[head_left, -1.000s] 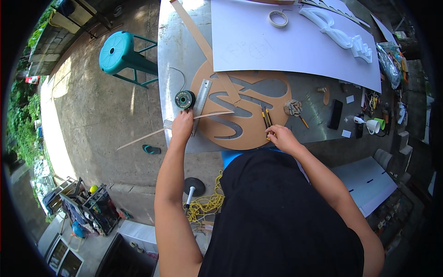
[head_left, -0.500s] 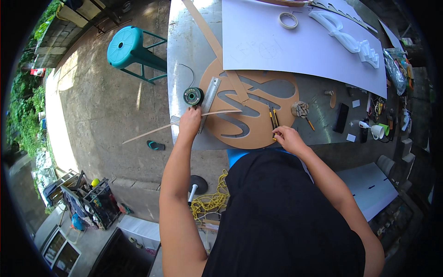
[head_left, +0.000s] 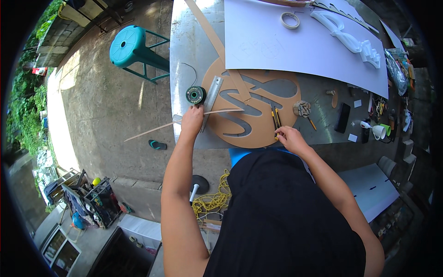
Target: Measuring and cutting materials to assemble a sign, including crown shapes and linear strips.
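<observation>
My left hand (head_left: 192,121) is closed over a thin brown strip (head_left: 224,111), which comes out on both sides of it and reaches past the table edge at the left. Its fingertips are close to a dark green spool of wire (head_left: 195,95); whether they touch it is hidden. Beside the hand lies a metal bar (head_left: 212,98), partly over a round brown board (head_left: 258,131) with curved cut-outs. In my closed right hand (head_left: 291,137) is the near end of a yellow-and-black utility knife (head_left: 276,119), above the board's near right edge.
A white sheet (head_left: 277,48) covers the far table, bearing a tape roll (head_left: 290,20) and white cut shapes (head_left: 348,41). Right of the board are a bundle of short pieces (head_left: 302,108), a phone (head_left: 341,117) and a cup (head_left: 379,132). A teal stool (head_left: 127,46) stands left.
The utility knife has turned slightly in my right hand. My left hand and the strip keep the same place on the table; the whole view has shifted a little.
</observation>
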`<action>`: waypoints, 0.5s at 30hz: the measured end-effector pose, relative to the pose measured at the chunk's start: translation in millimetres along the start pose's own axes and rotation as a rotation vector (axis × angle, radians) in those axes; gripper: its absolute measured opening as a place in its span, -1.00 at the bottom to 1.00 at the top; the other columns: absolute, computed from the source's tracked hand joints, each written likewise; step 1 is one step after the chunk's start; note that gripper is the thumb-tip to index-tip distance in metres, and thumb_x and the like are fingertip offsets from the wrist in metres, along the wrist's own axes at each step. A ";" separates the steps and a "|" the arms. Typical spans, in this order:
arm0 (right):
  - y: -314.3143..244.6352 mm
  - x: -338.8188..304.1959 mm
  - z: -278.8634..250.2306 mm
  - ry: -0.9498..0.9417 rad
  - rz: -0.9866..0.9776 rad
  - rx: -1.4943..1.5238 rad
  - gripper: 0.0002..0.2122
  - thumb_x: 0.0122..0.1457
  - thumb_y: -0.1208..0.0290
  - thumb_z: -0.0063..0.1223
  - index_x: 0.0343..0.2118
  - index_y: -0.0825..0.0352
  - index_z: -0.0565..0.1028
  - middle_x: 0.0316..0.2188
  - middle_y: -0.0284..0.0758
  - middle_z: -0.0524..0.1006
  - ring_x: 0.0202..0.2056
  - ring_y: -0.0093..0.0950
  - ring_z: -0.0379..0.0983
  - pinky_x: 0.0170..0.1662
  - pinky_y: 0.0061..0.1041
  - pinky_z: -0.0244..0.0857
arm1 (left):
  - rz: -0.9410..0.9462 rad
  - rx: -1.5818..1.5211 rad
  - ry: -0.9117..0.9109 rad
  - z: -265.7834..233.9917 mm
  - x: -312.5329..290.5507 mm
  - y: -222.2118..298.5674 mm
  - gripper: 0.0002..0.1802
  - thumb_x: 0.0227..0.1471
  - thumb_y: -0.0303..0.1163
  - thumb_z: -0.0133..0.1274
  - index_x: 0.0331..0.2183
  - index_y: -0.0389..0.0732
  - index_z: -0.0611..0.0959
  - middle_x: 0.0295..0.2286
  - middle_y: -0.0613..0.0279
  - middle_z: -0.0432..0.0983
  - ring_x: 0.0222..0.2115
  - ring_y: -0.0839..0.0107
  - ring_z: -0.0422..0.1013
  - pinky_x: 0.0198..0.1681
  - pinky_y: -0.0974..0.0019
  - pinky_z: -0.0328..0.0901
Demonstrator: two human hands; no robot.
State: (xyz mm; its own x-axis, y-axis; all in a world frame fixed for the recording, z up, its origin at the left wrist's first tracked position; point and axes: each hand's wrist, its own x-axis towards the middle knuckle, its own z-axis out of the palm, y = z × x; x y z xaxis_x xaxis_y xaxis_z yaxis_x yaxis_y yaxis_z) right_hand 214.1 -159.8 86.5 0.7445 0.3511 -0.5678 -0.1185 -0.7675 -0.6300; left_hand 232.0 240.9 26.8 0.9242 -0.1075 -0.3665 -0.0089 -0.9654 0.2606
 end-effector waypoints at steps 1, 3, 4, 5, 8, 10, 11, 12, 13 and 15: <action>1.7 0.1 1.0 0.003 -0.006 -0.005 -0.81 0.14 0.42 0.11 -0.20 0.35 0.57 -0.33 -0.15 0.56 -0.22 -0.18 0.52 -0.11 -0.26 0.38 | 0.007 0.006 -0.001 -0.3 0.3 -0.4 -0.75 0.01 -0.46 0.11 -0.21 -0.26 0.51 -0.23 0.00 0.50 -0.15 0.01 0.43 -0.18 0.03 0.42; 3.6 0.0 2.3 0.006 -0.012 -0.010 -0.80 0.15 0.41 0.10 -0.20 0.35 0.57 -0.32 -0.15 0.56 -0.22 -0.17 0.52 -0.10 -0.25 0.38 | 0.013 0.012 -0.003 -0.4 0.7 -0.6 -0.76 0.01 -0.47 0.11 -0.22 -0.26 0.51 -0.23 0.00 0.49 -0.14 0.01 0.43 -0.18 0.03 0.42; 4.2 0.1 2.5 0.004 -0.006 -0.006 -0.80 0.14 0.41 0.10 -0.20 0.35 0.57 -0.32 -0.14 0.56 -0.21 -0.16 0.52 -0.10 -0.24 0.38 | 0.009 0.008 -0.003 -0.3 0.9 -0.3 -0.76 0.01 -0.47 0.11 -0.23 -0.26 0.51 -0.23 0.00 0.49 -0.14 0.01 0.43 -0.18 0.03 0.42; 4.8 -0.2 2.9 0.002 0.001 -0.003 -0.80 0.14 0.41 0.10 -0.20 0.35 0.57 -0.31 -0.14 0.56 -0.20 -0.15 0.52 -0.09 -0.24 0.37 | 0.005 0.005 -0.002 -0.2 1.0 0.0 -0.77 0.01 -0.47 0.10 -0.23 -0.26 0.51 -0.23 0.00 0.49 -0.14 0.01 0.43 -0.18 0.03 0.42; 3.2 -1.3 2.2 0.002 0.007 0.009 -0.80 0.15 0.41 0.09 -0.20 0.35 0.57 -0.31 -0.14 0.57 -0.20 -0.15 0.52 -0.09 -0.24 0.37 | 0.008 0.010 0.000 0.4 1.6 -0.1 -0.79 0.01 -0.46 0.11 -0.25 -0.26 0.51 -0.24 0.00 0.49 -0.15 0.01 0.44 -0.18 0.03 0.42; 2.7 -1.9 1.7 0.003 0.002 0.007 -0.80 0.15 0.41 0.09 -0.20 0.35 0.57 -0.31 -0.14 0.57 -0.21 -0.15 0.52 -0.09 -0.24 0.37 | 0.009 0.015 -0.001 1.3 1.9 -0.8 -0.79 0.02 -0.46 0.11 -0.25 -0.26 0.51 -0.24 0.00 0.50 -0.15 0.01 0.44 -0.18 0.03 0.42; 2.4 -2.0 1.6 0.002 -0.003 0.005 -0.80 0.15 0.41 0.09 -0.20 0.35 0.57 -0.30 -0.14 0.57 -0.21 -0.15 0.52 -0.09 -0.24 0.37 | 0.010 0.018 -0.004 1.7 2.0 -1.2 -0.80 0.02 -0.46 0.11 -0.26 -0.26 0.51 -0.24 0.00 0.50 -0.15 0.01 0.44 -0.18 0.03 0.41; 2.6 -2.0 2.1 0.003 -0.003 0.005 -0.80 0.15 0.41 0.09 -0.20 0.35 0.57 -0.30 -0.14 0.57 -0.21 -0.15 0.52 -0.09 -0.24 0.37 | 0.010 0.018 -0.003 2.9 2.0 -1.9 -0.80 0.02 -0.46 0.11 -0.26 -0.26 0.51 -0.24 0.00 0.50 -0.15 0.01 0.44 -0.18 0.03 0.41; 2.8 -1.8 2.8 0.006 -0.003 0.004 -0.80 0.15 0.41 0.09 -0.19 0.34 0.57 -0.30 -0.13 0.57 -0.20 -0.15 0.52 -0.09 -0.24 0.37 | 0.011 0.018 0.005 3.9 2.0 -2.8 -0.80 0.02 -0.46 0.11 -0.26 -0.25 0.51 -0.24 0.00 0.50 -0.15 0.01 0.44 -0.18 0.03 0.41; 2.5 -1.9 3.4 0.009 -0.002 0.004 -0.80 0.15 0.41 0.09 -0.19 0.34 0.57 -0.30 -0.13 0.57 -0.20 -0.15 0.52 -0.09 -0.24 0.37 | 0.013 0.017 0.014 4.6 1.7 -3.6 -0.81 0.02 -0.45 0.11 -0.27 -0.25 0.51 -0.24 0.00 0.49 -0.16 0.01 0.44 -0.18 0.03 0.41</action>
State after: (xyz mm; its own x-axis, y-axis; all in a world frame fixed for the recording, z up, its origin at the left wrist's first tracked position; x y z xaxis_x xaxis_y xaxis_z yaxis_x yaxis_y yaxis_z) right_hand 210.2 -160.6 84.2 0.7507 0.3481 -0.5614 -0.1190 -0.7647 -0.6333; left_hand 231.9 243.1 21.2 0.9291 -0.1169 -0.3508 -0.0272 -0.9678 0.2503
